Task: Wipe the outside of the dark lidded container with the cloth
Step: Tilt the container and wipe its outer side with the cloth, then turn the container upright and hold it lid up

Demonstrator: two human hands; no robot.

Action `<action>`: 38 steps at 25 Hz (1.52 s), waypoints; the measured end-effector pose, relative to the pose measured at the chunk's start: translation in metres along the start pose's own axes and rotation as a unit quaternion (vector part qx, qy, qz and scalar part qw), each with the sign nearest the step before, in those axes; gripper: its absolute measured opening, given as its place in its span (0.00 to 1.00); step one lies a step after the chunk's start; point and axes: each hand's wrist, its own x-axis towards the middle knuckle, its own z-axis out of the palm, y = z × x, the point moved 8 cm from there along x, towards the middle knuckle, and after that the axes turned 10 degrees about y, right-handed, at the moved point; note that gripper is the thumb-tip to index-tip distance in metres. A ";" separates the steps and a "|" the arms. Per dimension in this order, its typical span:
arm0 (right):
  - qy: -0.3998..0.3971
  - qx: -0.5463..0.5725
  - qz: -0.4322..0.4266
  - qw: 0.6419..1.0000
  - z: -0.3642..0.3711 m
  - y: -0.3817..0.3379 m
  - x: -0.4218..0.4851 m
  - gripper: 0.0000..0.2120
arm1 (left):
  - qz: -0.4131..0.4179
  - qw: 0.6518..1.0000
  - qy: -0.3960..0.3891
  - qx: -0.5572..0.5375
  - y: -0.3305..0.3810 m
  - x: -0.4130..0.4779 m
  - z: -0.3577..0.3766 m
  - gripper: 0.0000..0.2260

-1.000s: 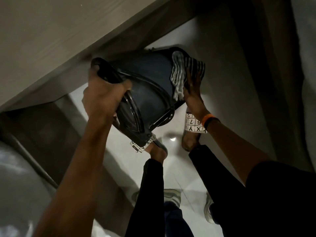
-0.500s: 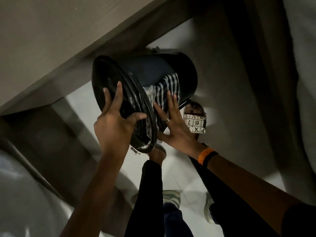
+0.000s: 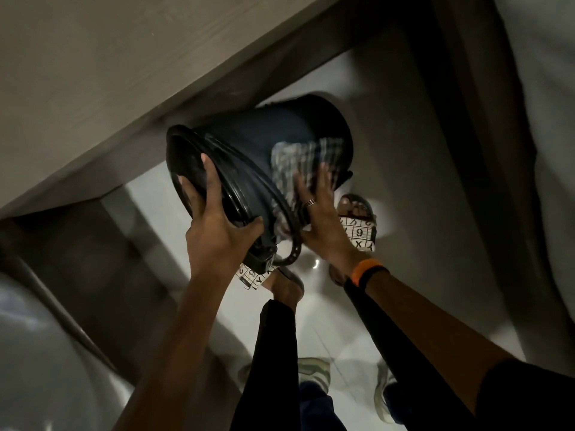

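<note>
Head view, looking down: the dark container is held up off the floor, tipped on its side with the lid facing the person and its base pointing away. Left hand clamps the lid edge, fingers spread over the lid face and thumb hooked round the rim. Right hand lies flat and open-fingered, pressing the checked cloth against the container's side wall; it presses the cloth rather than pinching it.

Risks as I judge them: all the weight hangs from one grip on the lid, so if the lid is only loosely seated it could pop free and the body would drop toward the sandalled foot just below. A hard wiping push from the right could also twist the container out of the left hand's hold. Since the cloth is only pressed, a fast stroke may let it slip off and fall. The wire handle dangles near the left wrist and could snag. Dim light and blur on the cloth hide how clean the wall is
</note>
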 end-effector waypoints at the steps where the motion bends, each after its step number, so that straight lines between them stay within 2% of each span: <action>1: 0.003 -0.050 -0.059 0.997 0.006 -0.020 -0.002 0.48 | 0.002 1.000 0.005 0.000 0.003 0.000 0.001 0.55; 3: -0.006 -0.127 -0.167 0.978 0.006 -0.050 0.017 0.46 | 0.004 1.000 0.013 0.005 0.007 0.000 0.002 0.53; 5: -0.051 -0.172 -0.224 0.958 0.000 -0.062 0.046 0.47 | 0.001 1.000 0.024 0.005 0.007 0.001 0.000 0.52; 8: -0.105 -0.179 -0.226 0.952 -0.015 -0.059 0.083 0.51 | 0.020 0.999 0.038 0.016 0.013 0.005 -0.001 0.49; 10: -0.097 -0.168 -0.200 0.960 -0.028 -0.051 0.093 0.49 | 0.014 0.999 0.042 0.016 0.015 0.004 -0.004 0.49; 11: -0.081 -0.149 -0.182 0.969 -0.039 -0.041 0.096 0.47 | 0.003 0.999 0.047 0.012 0.016 0.003 -0.007 0.51; 13: -0.068 -0.106 -0.090 0.988 -0.056 0.002 0.092 0.45 | -0.015 0.998 0.052 0.023 0.015 0.002 -0.007 0.50; 16: -0.082 -0.010 0.047 0.995 -0.051 0.065 0.061 0.45 | 0.017 0.994 0.065 0.088 0.032 0.000 -0.008 0.46; 17: -0.082 0.078 0.085 0.990 -0.043 0.077 0.049 0.41 | 0.040 0.991 0.066 0.114 0.041 -0.004 -0.005 0.44; 19: -0.036 0.271 0.184 0.944 -0.027 0.092 0.030 0.22 | 0.084 0.982 0.057 0.159 0.057 -0.022 0.008 0.42; 20: 0.006 0.309 0.221 0.925 -0.020 0.097 0.023 0.14 | 0.104 0.978 0.057 0.172 0.063 -0.035 0.017 0.41; 22: 0.075 0.317 0.283 0.902 -0.012 0.110 0.008 0.11 | 0.138 0.969 0.048 0.197 0.070 -0.064 0.034 0.41; 24: 0.114 0.277 0.318 0.900 -0.014 0.115 0.000 0.11 | 0.135 0.966 0.031 0.219 0.065 -0.085 0.050 0.42; 27: 0.125 0.270 0.291 0.909 -0.036 0.108 0.005 0.10 | 0.113 0.970 0.029 0.211 0.055 -0.104 0.071 0.34; 29: 0.113 0.281 0.248 0.920 -0.056 0.094 0.006 0.11 | 0.125 0.975 0.026 0.183 0.049 -0.118 0.091 0.20; 33: 0.052 0.308 0.177 0.933 -0.083 0.069 0.007 0.14 | 0.119 0.974 0.036 0.191 0.036 -0.135 0.118 0.24; 36: 0.043 0.268 0.130 0.954 -0.097 0.054 0.009 0.13 | 0.118 0.981 0.046 0.146 0.042 -0.132 0.117 0.20; 38: 0.046 0.239 0.120 0.962 -0.107 0.034 0.009 0.14 | 0.108 0.988 0.045 0.097 0.045 -0.126 0.109 0.23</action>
